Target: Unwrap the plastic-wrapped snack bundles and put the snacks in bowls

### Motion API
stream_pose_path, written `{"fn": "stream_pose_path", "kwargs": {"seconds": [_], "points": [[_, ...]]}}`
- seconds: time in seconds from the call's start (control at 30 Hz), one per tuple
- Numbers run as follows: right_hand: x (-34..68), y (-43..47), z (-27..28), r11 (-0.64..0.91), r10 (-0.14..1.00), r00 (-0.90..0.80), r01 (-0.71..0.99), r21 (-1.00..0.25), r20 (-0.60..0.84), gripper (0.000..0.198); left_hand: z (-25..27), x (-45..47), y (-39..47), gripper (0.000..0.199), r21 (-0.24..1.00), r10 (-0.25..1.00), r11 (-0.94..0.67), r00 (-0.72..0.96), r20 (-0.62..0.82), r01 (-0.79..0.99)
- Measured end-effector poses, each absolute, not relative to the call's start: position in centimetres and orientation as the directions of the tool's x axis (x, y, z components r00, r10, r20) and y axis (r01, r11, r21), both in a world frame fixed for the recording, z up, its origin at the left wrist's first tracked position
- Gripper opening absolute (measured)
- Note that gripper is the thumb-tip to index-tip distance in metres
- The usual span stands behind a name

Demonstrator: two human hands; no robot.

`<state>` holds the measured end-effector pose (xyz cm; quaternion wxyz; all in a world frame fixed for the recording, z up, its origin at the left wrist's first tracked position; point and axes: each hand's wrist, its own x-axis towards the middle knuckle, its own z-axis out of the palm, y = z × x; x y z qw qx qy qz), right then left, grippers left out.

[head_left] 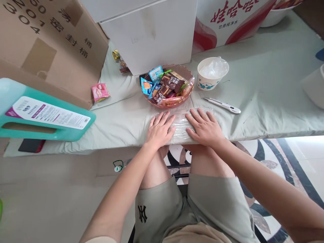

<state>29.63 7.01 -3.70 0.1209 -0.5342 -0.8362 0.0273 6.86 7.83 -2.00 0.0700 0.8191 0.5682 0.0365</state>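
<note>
Both palms lie flat at the front edge of the cloth-covered table. My left hand (159, 131) has its fingers spread over the left part of a crinkled sheet of clear plastic wrap (180, 123). On the right part of the same wrap rests my right hand (204, 126), its fingers also apart. Neither hand grips anything. Just beyond the fingertips stands an amber plastic bowl (174, 102) of wrapped snacks (165, 86). A white utility knife (224, 105) lies to the right of my right hand, with a paper cup (209, 81) holding clear plastic behind it.
At the left stand a large jug of green liquid (73, 130) and a cardboard box (76, 64). A pink snack packet (100, 92) lies near them. White boxes (157, 37) and a red-and-white carton (225, 23) line the back. A white container (315, 86) sits at the right edge.
</note>
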Motion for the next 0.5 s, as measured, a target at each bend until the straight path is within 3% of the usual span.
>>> {"fn": "stream_pose_path", "kwargs": {"seconds": [0.2, 0.37, 0.5], "points": [[29.9, 7.6, -3.4, 0.465, 0.885, -0.459, 0.88, -0.093, 0.081, 0.062, -0.8, 7.3, 6.7, 0.057, 0.086, 0.939, -0.32, 0.328, -0.106, 0.943], [32.5, 9.8, -3.4, 0.644, 0.763, -0.647, 0.757, -0.109, 0.014, 0.066, -0.5, 5.3, 3.1, 0.078, 0.059, 0.865, -0.496, 0.499, -0.049, 0.866], [33.1, 9.7, -2.0, 0.631, 0.774, -0.632, 0.767, -0.115, 0.036, 0.061, -1.4, 2.4, 1.4, 0.045, 0.002, 0.762, -0.635, 0.627, 0.16, 0.772]]}}
